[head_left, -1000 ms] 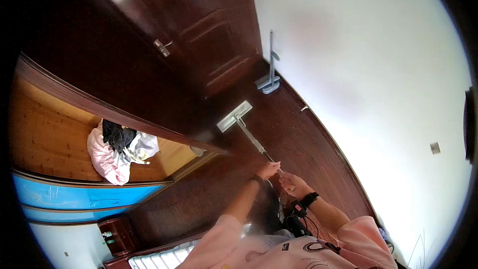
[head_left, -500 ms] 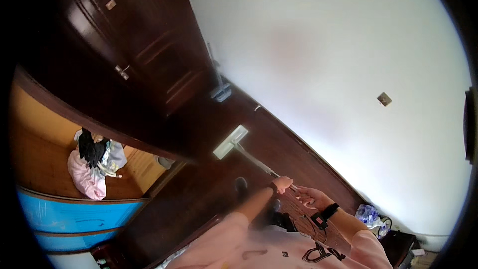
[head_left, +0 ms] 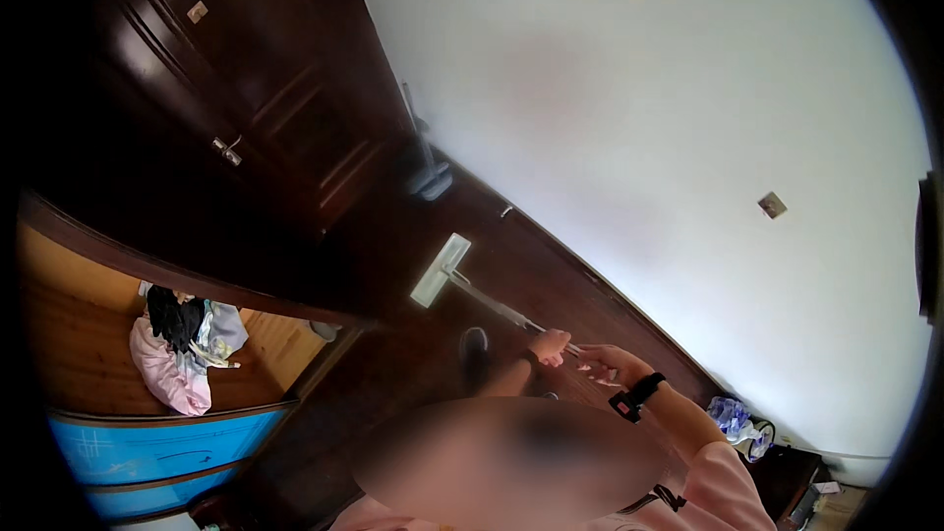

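Observation:
A flat mop with a white rectangular head (head_left: 441,270) rests on the dark wood floor in front of me. Its pale handle (head_left: 495,309) slants back toward my body. My left hand (head_left: 551,345) is wrapped round the handle. Just behind it, nearer the upper end, my right hand (head_left: 612,366) has its fingers curled about the same handle. A black band with a small box circles my right wrist. My shoe (head_left: 474,342) shows to the left of the handle. A blurred patch hides much of my lower body.
A white wall (head_left: 629,118) runs along the right, with a dark baseboard. Ahead stand a dark door (head_left: 246,79) and another long-handled floor tool (head_left: 430,177) in the corner. On the left, an open cabinet (head_left: 79,334) holds piled clothes (head_left: 177,344). A purple-and-white bag (head_left: 726,415) sits lower right.
The mop head has shifted slightly forward and left, and both hands have moved a little with it. My shoe shows more clearly. The view has tilted slightly.

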The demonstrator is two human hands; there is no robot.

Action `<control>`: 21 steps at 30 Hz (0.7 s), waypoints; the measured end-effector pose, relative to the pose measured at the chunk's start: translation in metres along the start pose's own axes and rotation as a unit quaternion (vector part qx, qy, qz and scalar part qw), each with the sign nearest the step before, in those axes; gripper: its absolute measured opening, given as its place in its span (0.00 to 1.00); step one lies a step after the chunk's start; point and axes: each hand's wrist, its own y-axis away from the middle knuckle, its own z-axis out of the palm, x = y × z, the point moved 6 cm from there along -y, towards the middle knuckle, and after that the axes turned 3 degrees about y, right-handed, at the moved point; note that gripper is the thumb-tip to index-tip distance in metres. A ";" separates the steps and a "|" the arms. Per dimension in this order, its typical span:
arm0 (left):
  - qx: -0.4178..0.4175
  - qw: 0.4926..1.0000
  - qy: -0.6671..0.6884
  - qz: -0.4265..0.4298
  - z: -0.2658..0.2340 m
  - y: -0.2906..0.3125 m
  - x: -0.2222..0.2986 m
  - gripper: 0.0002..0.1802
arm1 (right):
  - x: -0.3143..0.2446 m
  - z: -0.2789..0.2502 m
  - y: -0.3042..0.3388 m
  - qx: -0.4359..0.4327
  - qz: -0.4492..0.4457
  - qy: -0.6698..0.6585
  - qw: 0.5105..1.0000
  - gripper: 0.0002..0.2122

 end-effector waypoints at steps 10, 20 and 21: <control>0.131 0.895 -0.303 0.299 -0.216 0.023 -0.039 0.18 | -0.096 0.170 -0.128 -0.022 -0.062 0.003 0.998 0.08; 0.311 0.936 0.100 0.131 -0.416 0.032 -0.159 0.23 | -0.172 0.302 -0.257 -0.158 -0.313 0.225 0.909 0.13; 0.312 0.928 0.184 0.091 -0.419 0.035 -0.155 0.25 | -0.189 0.316 -0.251 -0.132 -0.336 0.307 0.880 0.11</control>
